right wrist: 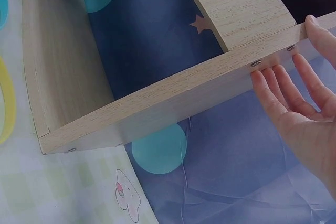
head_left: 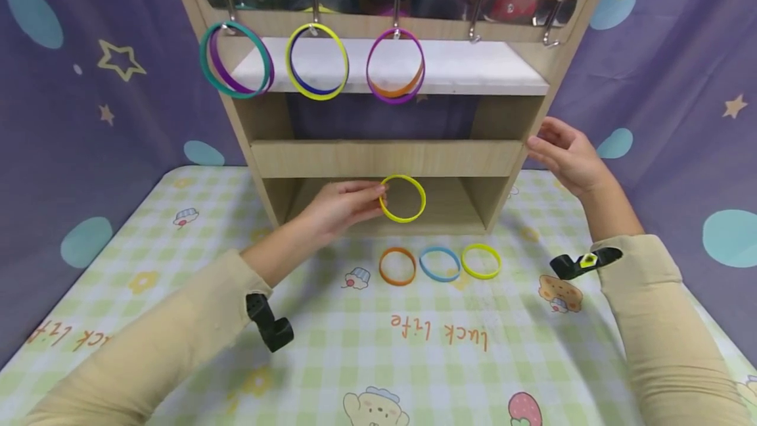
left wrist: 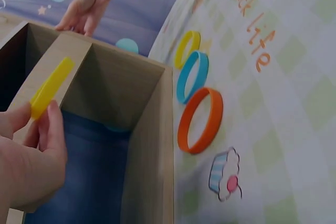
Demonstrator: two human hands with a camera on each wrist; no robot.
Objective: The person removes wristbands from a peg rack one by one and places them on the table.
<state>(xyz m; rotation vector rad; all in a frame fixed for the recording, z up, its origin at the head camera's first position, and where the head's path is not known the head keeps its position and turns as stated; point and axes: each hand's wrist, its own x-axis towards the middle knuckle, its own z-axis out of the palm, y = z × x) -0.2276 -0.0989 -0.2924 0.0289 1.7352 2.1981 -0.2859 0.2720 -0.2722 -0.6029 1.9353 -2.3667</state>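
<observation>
My left hand (head_left: 345,209) pinches a yellow silicone wristband (head_left: 423,199) between thumb and fingers, in front of the wooden shelf's lower part. In the left wrist view this yellow band (left wrist: 52,87) appears edge-on. At the shelf's right side, my right hand (head_left: 570,156) touches the side panel (right wrist: 173,88): fingertips on its outer face, thumb at its front edge. On the cloth before the shelf lie an orange wristband (head_left: 381,273), a blue wristband (head_left: 440,279) and another yellow wristband (head_left: 481,277), side by side.
Several hooks line a metal strip (head_left: 437,2) on the shelf (head_left: 384,158). Teal and purple bands (head_left: 204,61) share the leftmost hook, yellow and navy bands (head_left: 346,64) another, magenta and orange bands (head_left: 423,64) the middle one. Two right-hand hooks (head_left: 475,18) hold no bands.
</observation>
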